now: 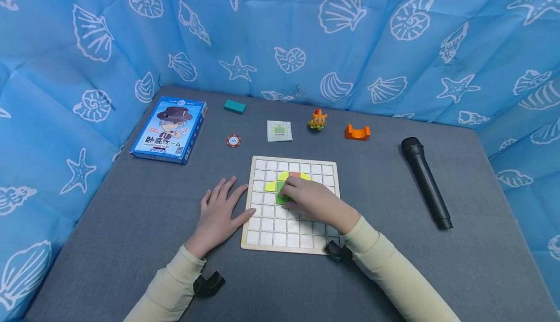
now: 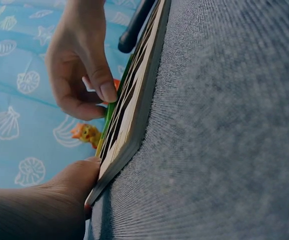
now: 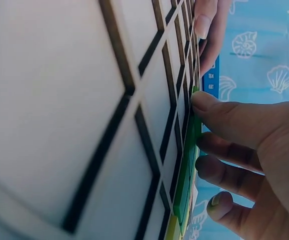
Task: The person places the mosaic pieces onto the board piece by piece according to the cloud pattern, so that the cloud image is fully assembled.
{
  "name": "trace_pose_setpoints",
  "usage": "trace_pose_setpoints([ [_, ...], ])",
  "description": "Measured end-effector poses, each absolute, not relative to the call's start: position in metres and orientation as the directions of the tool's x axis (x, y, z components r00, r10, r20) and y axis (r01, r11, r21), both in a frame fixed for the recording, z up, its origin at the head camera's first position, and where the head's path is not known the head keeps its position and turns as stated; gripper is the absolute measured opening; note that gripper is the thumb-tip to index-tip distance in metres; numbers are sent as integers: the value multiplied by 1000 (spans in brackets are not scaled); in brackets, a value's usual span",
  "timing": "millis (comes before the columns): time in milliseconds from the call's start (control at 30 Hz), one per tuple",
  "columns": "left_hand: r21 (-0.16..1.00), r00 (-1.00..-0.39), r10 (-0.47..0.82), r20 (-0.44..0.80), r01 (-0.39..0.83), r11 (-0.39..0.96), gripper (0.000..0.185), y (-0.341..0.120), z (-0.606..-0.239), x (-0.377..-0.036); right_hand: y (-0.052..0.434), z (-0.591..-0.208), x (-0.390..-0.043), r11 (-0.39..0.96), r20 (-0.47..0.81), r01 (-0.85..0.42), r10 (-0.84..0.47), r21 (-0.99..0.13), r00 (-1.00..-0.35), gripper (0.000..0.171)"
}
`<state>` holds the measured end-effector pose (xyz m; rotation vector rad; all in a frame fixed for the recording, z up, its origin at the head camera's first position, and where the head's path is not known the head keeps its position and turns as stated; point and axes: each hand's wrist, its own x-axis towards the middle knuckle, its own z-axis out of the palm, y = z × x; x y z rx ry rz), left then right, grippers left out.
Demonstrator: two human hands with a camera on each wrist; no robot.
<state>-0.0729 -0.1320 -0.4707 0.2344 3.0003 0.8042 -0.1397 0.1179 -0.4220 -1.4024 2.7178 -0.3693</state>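
Note:
A wooden grid board with white squares lies mid-table, bearing several yellow tiles, a salmon tile and green tiles in its upper half. With bent fingers my right hand reaches over the board, its thumb and fingertips on a green tile. The right wrist view shows the thumb at the near end of the green strip. Spread beside the board's left edge, my left hand rests on the table, its thumb on the rim. The right hand covers part of the grid.
Behind the board lie a pattern card, a poker chip, a teal block, a small orange figurine and an orange notched block. A blue game box is at left, a black microphone at right.

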Motion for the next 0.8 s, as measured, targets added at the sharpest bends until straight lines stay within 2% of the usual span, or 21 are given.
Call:
trace_pose_setpoints([
  [500, 501, -988, 156, 10, 140, 854, 66, -131, -470, -73, 124, -418, -140, 547, 74, -800, -812, -247, -578, 19],
  [633, 507, -988, 155, 5, 136, 851, 66, -131, -469, -73, 141, -408, -139, 588, 70, -765, -779, -262, -623, 19],
  [800, 497, -988, 152, -5, 129, 858, 67, -131, -469, -74, 174, -399, -134, 680, -2, -678, -707, -279, -708, 21],
])
